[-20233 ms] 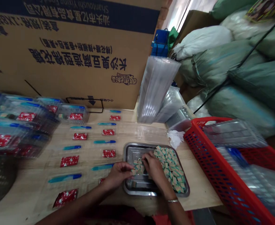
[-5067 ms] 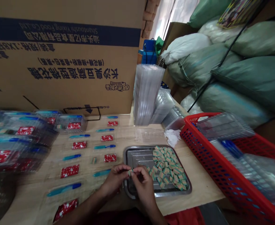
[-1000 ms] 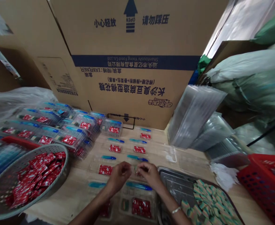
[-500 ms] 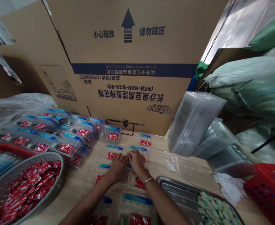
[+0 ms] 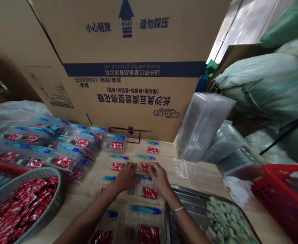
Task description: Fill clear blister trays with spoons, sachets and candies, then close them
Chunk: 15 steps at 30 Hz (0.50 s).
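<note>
My left hand point(image 5: 127, 176) is over the clear plastic trays in the middle of the table, its fingers curled down near a tray's upper edge. What its fingertips hold, if anything, is hidden. To its right, my right hand point(image 5: 160, 175) hovers beside a red packet point(image 5: 145, 166), thumb and fingers a little apart and nothing visible between them. Around both hands stand trays, each with a blue plastic pick point(image 5: 145, 209) and a red spotted packet point(image 5: 149, 193). Small greenish, striped candy pieces point(image 5: 225, 217) lie heaped on a metal tray point(image 5: 189, 200) right of my right forearm.
Filled clear boxes point(image 5: 67, 157) are stacked at the left, behind a grey basket point(image 5: 59, 184) of red packets. A large carton point(image 5: 131, 51) stands at the back. Nested clear trays point(image 5: 202, 125) rise on the right, with a red basket point(image 5: 278, 200) nearer me.
My hands were close together over a tray; now my right hand has drawn away to the right, uncovering a red packet. The view has shifted slightly to the right.
</note>
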Each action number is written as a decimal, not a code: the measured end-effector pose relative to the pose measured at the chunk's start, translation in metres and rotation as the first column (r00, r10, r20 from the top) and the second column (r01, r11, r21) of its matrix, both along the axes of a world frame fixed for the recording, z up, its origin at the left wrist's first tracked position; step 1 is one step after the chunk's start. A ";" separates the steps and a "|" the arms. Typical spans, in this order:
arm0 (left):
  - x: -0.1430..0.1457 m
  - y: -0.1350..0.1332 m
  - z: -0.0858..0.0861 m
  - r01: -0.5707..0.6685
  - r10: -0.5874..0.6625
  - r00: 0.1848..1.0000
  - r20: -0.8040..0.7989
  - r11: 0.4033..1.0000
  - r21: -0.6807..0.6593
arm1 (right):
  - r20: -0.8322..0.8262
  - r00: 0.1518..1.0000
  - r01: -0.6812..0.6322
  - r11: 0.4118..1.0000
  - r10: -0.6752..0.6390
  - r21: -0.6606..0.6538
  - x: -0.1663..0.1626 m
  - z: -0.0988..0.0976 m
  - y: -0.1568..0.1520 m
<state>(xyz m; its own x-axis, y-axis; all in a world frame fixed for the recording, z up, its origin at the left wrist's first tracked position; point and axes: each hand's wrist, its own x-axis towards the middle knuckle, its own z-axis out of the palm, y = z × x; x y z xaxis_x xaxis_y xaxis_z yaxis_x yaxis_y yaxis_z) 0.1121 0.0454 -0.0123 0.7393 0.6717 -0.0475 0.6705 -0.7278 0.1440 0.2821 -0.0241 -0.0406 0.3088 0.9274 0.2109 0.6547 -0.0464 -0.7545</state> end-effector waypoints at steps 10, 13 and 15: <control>0.019 0.012 -0.005 0.154 -0.135 0.983 -0.125 0.975 0.160 | -0.010 0.846 0.522 0.831 -0.533 -0.192 0.078 -0.012 -0.272; 0.019 0.011 -0.013 0.121 -0.107 0.991 -0.081 0.974 0.192 | -0.026 0.886 0.450 0.874 -0.462 -0.182 0.053 -0.023 -0.275; 0.016 0.010 -0.017 0.090 -0.088 0.996 -0.016 0.975 0.203 | -0.090 0.916 0.377 0.916 -0.390 -0.135 0.042 -0.026 -0.264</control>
